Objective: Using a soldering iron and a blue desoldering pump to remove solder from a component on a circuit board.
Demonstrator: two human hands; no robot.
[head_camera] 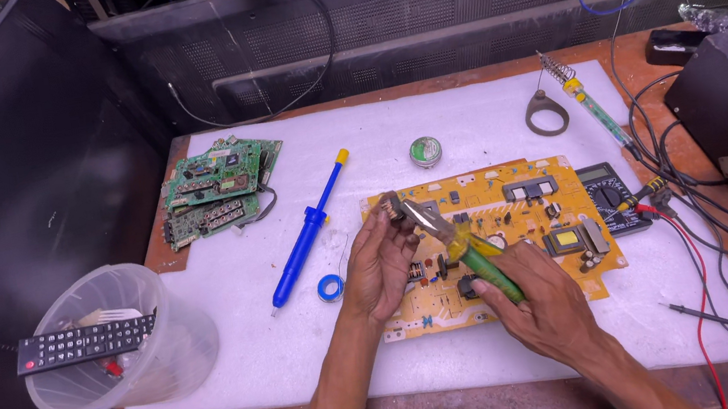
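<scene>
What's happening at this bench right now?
A person holds a green-handled soldering iron in the right hand, its tip meeting a small part pinched in the left hand. Both hover over a yellow circuit board on a white mat. A blue desoldering pump lies beside it.

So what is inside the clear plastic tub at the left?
A white fork and something small and red show inside the clear tub. A black remote lies across its rim, covering part.

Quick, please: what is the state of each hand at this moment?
Left hand: closed on a small dark part, fingertips pinching it.
Right hand: closed around the green handle of a soldering iron.
</scene>
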